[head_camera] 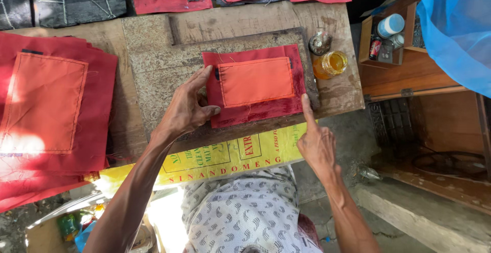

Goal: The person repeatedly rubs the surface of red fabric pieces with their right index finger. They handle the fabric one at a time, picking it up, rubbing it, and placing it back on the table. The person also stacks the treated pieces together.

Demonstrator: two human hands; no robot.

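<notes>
Right hand: the right hand (317, 143), lower centre-right, has its index finger stretched out, its tip pressing the near right corner of the red cloth piece (255, 107); it grips nothing.
Left hand: the left hand (186, 107) is spread, its fingers pinching that piece's left edge.
Cloth piece: flat on the desk (153, 53) at centre, its orange patch (255, 81) already stitched on.
Progress: similar patched pieces are stacked (51, 110) at left, and more lie along the top edge.
</notes>
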